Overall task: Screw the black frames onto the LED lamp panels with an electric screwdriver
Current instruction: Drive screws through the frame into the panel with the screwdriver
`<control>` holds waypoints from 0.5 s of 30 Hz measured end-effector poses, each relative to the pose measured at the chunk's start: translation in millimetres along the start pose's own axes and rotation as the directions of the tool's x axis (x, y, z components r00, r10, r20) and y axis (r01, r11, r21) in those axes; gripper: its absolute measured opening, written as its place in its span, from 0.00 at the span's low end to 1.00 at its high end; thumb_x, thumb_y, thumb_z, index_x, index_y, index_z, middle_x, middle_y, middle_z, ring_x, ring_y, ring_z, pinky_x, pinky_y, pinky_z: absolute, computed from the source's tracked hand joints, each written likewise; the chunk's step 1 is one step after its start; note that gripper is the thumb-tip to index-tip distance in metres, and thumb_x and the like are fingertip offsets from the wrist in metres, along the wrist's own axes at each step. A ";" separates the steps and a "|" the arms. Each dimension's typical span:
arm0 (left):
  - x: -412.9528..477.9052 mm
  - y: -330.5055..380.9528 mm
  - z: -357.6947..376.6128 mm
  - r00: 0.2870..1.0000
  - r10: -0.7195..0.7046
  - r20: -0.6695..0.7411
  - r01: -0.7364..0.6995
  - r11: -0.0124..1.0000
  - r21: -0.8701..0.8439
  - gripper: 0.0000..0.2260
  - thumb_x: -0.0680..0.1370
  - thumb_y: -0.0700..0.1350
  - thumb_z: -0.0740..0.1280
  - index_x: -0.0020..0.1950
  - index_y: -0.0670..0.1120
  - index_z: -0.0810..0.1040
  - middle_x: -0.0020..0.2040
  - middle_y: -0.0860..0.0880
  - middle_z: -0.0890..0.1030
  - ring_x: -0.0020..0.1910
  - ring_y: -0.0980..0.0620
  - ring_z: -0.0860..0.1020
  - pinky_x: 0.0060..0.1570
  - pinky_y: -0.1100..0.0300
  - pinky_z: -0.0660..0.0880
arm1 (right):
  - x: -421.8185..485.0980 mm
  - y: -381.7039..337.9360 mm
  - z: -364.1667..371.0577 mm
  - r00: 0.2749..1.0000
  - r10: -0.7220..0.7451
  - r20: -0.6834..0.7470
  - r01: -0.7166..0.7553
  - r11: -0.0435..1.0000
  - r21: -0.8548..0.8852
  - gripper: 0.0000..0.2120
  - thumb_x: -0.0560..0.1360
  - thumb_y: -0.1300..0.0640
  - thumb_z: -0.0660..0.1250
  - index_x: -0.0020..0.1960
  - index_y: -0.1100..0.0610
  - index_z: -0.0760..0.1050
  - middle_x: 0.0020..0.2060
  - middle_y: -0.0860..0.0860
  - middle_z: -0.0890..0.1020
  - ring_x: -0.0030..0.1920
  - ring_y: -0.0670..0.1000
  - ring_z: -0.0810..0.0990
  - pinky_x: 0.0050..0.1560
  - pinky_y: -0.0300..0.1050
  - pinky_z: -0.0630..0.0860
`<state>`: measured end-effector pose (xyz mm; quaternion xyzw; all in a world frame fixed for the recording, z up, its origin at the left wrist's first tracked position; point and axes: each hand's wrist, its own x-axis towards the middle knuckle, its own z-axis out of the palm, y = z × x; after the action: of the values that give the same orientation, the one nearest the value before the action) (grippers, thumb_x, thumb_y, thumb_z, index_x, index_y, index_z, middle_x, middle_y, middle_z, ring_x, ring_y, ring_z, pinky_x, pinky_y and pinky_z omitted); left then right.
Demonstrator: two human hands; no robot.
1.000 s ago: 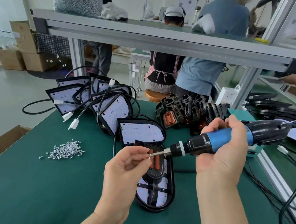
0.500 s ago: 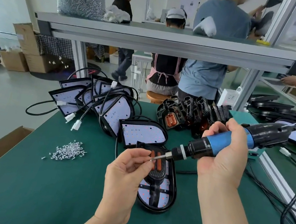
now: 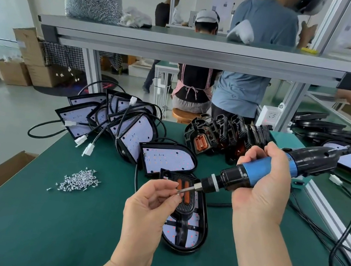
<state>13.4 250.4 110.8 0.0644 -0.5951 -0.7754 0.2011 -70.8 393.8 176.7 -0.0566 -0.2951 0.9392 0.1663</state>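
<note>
- Our left hand [image 3: 150,200] fingers [image 3: 162,186] pinch 1 screw [image 3: 178,193] at the electric screwdriver [image 3: 255,171] bit.
- Our right hand [image 3: 263,190] fingers wrap its blue grip.
- Just below the left fingers, the black frame [image 3: 183,228] lies on its LED lamp panel [image 3: 194,237] on the worktop [image 3: 40,226].

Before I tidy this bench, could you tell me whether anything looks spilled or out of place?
Loose screws lie scattered on the green mat, left of the left hand, in no tray; nothing looks damaged.
</note>
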 end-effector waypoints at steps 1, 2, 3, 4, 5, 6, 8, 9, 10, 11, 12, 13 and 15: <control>0.2 -0.2 -0.2 1.000 -0.001 -0.003 0.001 1.000 -0.004 0.14 0.73 0.29 0.73 0.46 0.49 0.86 0.42 0.47 0.86 0.42 0.57 0.83 0.44 0.70 0.77 | -0.1 -0.3 -0.2 1.000 0.001 -0.004 -0.001 1.000 0.002 0.10 0.77 0.60 0.70 0.55 0.58 0.71 0.36 0.52 0.79 0.32 0.48 0.76 0.37 0.40 0.76; 0.6 -0.3 -0.5 1.000 -0.001 -0.005 0.001 1.000 -0.009 0.14 0.73 0.29 0.73 0.45 0.49 0.86 0.42 0.46 0.86 0.42 0.56 0.83 0.44 0.69 0.77 | 0.0 -0.8 -0.4 1.000 0.002 -0.008 -0.002 1.000 0.004 0.10 0.77 0.60 0.70 0.55 0.58 0.71 0.36 0.52 0.80 0.33 0.48 0.77 0.37 0.40 0.76; 1.2 -0.5 -0.9 1.000 -0.001 -0.007 0.001 1.000 -0.017 0.14 0.73 0.29 0.73 0.45 0.49 0.86 0.42 0.46 0.86 0.42 0.56 0.83 0.44 0.69 0.77 | -0.1 -1.2 -0.7 1.000 0.002 -0.011 -0.002 1.000 0.005 0.09 0.77 0.60 0.70 0.54 0.58 0.71 0.36 0.51 0.80 0.33 0.48 0.77 0.38 0.40 0.77; 1.7 -0.7 -1.0 1.000 0.000 -0.008 0.000 1.000 -0.026 0.13 0.73 0.29 0.73 0.45 0.48 0.86 0.42 0.46 0.86 0.41 0.56 0.84 0.43 0.69 0.77 | -0.3 -1.7 -0.7 1.000 0.002 -0.015 -0.002 1.000 0.006 0.09 0.77 0.60 0.70 0.54 0.57 0.72 0.36 0.51 0.80 0.33 0.48 0.77 0.37 0.39 0.77; 2.1 -1.0 -1.3 1.000 0.001 -0.008 -0.001 1.000 -0.030 0.14 0.73 0.29 0.72 0.45 0.48 0.86 0.42 0.46 0.86 0.41 0.56 0.84 0.43 0.69 0.77 | -0.6 -1.9 -0.6 1.000 0.004 -0.018 -0.004 1.000 0.007 0.08 0.77 0.60 0.70 0.53 0.57 0.72 0.35 0.51 0.80 0.33 0.48 0.77 0.37 0.39 0.76; 2.2 -1.3 -1.4 1.000 0.003 -0.006 -0.003 1.000 -0.029 0.14 0.73 0.29 0.72 0.45 0.48 0.86 0.42 0.46 0.86 0.41 0.56 0.84 0.43 0.69 0.77 | -0.9 -1.8 -0.4 1.000 0.008 -0.020 -0.008 1.000 0.009 0.08 0.77 0.60 0.70 0.53 0.57 0.72 0.35 0.51 0.80 0.33 0.47 0.78 0.37 0.39 0.77; 1.9 -2.2 -2.2 1.000 0.010 -0.004 -0.011 1.000 -0.017 0.14 0.73 0.28 0.72 0.45 0.48 0.86 0.42 0.46 0.86 0.41 0.56 0.84 0.44 0.69 0.77 | -1.7 -1.3 0.1 1.000 0.015 -0.021 -0.014 1.000 0.010 0.08 0.77 0.60 0.70 0.53 0.57 0.72 0.35 0.51 0.80 0.33 0.47 0.78 0.37 0.39 0.77; 1.7 -2.8 -2.8 1.000 0.017 -0.005 -0.017 1.000 -0.007 0.14 0.73 0.28 0.72 0.45 0.48 0.86 0.42 0.46 0.86 0.41 0.56 0.84 0.44 0.69 0.77 | -2.2 -1.0 0.2 1.000 0.016 -0.022 -0.016 1.000 0.008 0.08 0.77 0.61 0.70 0.52 0.57 0.72 0.35 0.51 0.80 0.33 0.48 0.78 0.37 0.39 0.77; 1.5 -3.5 -2.9 1.000 0.026 -0.007 -0.026 1.000 0.012 0.14 0.73 0.28 0.72 0.45 0.48 0.86 0.42 0.46 0.86 0.41 0.57 0.84 0.44 0.69 0.77 | -2.6 -0.6 0.5 1.000 0.015 -0.021 -0.015 1.000 0.003 0.07 0.77 0.61 0.70 0.51 0.57 0.72 0.35 0.51 0.80 0.33 0.48 0.78 0.37 0.39 0.77; 1.3 -4.4 -3.0 0.999 0.044 -0.011 -0.043 0.998 0.042 0.15 0.73 0.29 0.72 0.45 0.49 0.86 0.42 0.47 0.86 0.41 0.57 0.84 0.44 0.70 0.77 | -3.1 -0.2 0.6 1.000 0.013 -0.022 -0.013 1.000 -0.004 0.07 0.77 0.61 0.70 0.50 0.57 0.73 0.35 0.51 0.80 0.33 0.48 0.78 0.37 0.39 0.76; 0.8 -5.6 -2.7 0.997 0.071 -0.017 -0.070 0.994 0.086 0.16 0.74 0.29 0.73 0.45 0.51 0.86 0.42 0.48 0.86 0.41 0.58 0.83 0.44 0.70 0.77 | -3.6 0.2 0.9 1.000 0.008 -0.022 -0.009 1.000 -0.012 0.06 0.76 0.61 0.70 0.50 0.57 0.72 0.35 0.51 0.80 0.33 0.48 0.78 0.37 0.39 0.76; 0.1 -7.0 -2.4 0.994 0.110 -0.023 -0.106 0.985 0.139 0.17 0.74 0.29 0.73 0.45 0.53 0.86 0.42 0.49 0.86 0.41 0.58 0.83 0.44 0.70 0.77 | -4.3 0.8 1.4 1.000 0.002 -0.021 -0.003 1.000 -0.021 0.06 0.76 0.61 0.70 0.49 0.57 0.72 0.35 0.52 0.80 0.33 0.48 0.78 0.37 0.39 0.76; -1.5 -9.6 -2.1 0.977 0.213 -0.025 -0.199 0.945 0.260 0.19 0.74 0.30 0.73 0.45 0.56 0.85 0.43 0.53 0.86 0.42 0.58 0.83 0.44 0.71 0.76 | -5.4 2.2 2.8 1.000 -0.008 -0.026 0.007 0.999 -0.038 0.06 0.76 0.61 0.70 0.49 0.57 0.72 0.35 0.52 0.79 0.33 0.48 0.78 0.37 0.40 0.77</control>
<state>13.2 251.1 100.9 0.0477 -0.6881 -0.6648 0.2868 -66.9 388.7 177.8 -0.0709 -0.3107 0.9320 0.1725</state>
